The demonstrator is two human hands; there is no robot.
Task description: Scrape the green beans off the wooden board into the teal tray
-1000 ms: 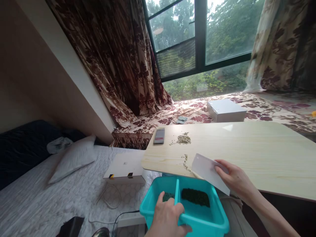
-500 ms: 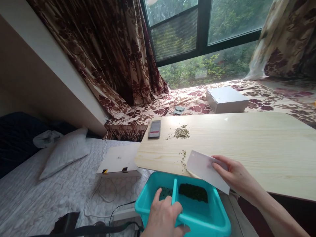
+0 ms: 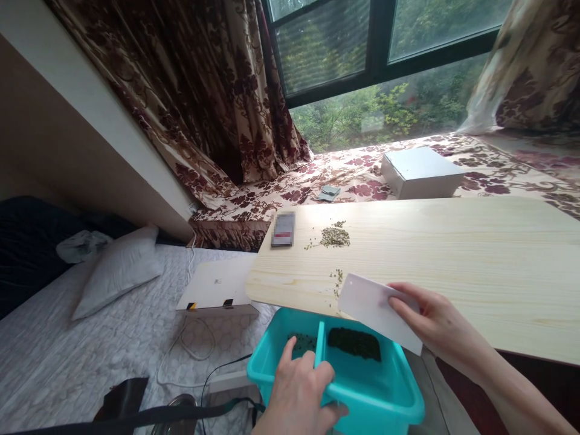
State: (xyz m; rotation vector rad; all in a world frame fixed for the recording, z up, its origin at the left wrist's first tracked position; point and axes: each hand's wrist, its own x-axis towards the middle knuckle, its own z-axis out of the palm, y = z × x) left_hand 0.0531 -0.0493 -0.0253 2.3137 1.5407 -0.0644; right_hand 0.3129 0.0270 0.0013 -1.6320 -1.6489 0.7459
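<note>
My right hand (image 3: 430,314) grips a flat white scraper (image 3: 374,305), tilted at the front edge of the wooden table (image 3: 475,260). Just left of its edge lies a short trail of small greenish beans (image 3: 338,281). Farther back sits a larger pile of beans (image 3: 335,236). Below the edge is a turquoise two-part bin (image 3: 410,393), and my left hand (image 3: 299,386) is closed on its near rim by the divider, with the index finger stretched into the left compartment. Some beans lie scattered in that compartment. A dark green mass (image 3: 354,343) fills part of the right compartment.
A small dark box (image 3: 283,229), its face blurred, stands on the table's left end. A white box (image 3: 421,172) and a folded cloth (image 3: 328,193) lie on the window ledge. On the bed (image 3: 136,320) are a white carton (image 3: 220,287), a pillow (image 3: 120,269) and cables.
The scraper has shifted slightly left, close to the bean trail. The view has tilted down a little. My left hand keeps its place on the bin.
</note>
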